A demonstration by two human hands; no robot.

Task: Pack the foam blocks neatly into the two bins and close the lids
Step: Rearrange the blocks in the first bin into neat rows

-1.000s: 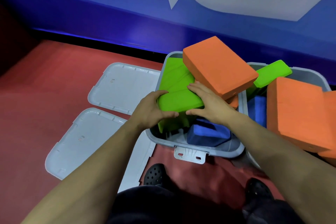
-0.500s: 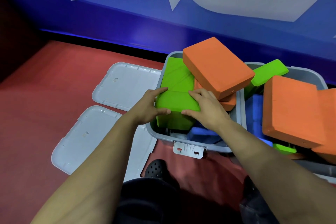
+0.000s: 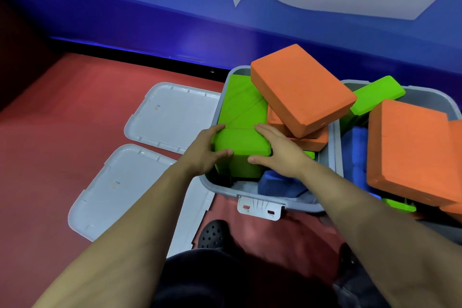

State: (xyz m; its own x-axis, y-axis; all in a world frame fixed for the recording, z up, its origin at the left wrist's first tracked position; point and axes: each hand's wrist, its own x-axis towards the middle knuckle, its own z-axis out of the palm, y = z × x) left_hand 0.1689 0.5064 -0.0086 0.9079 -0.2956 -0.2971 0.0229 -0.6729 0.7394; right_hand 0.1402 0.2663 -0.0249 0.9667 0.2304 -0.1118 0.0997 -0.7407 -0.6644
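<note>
Two grey bins stand side by side on the red floor: the left bin (image 3: 260, 196) in front of me and the right bin (image 3: 425, 94). My left hand (image 3: 203, 151) and my right hand (image 3: 277, 150) both grip a green foam block (image 3: 241, 142) standing on end in the left bin's near-left corner. Behind it lies another green block (image 3: 241, 102). A big orange block (image 3: 300, 92) rests tilted over the rim on a second orange block (image 3: 312, 139). A blue block (image 3: 275, 184) lies low in the bin. The right bin holds an orange block (image 3: 410, 147), a green block (image 3: 377, 94) and blue foam (image 3: 356, 147).
Two grey lids lie flat on the floor to the left, the far lid (image 3: 172, 115) and the near lid (image 3: 120, 190). My black shoe (image 3: 213, 234) stands just before the left bin's latch (image 3: 260, 209). A blue wall runs behind the bins.
Both hands have pushed the green block down and toward the bin's near-left corner, turning it more upright. The view has shifted slightly to the left.
</note>
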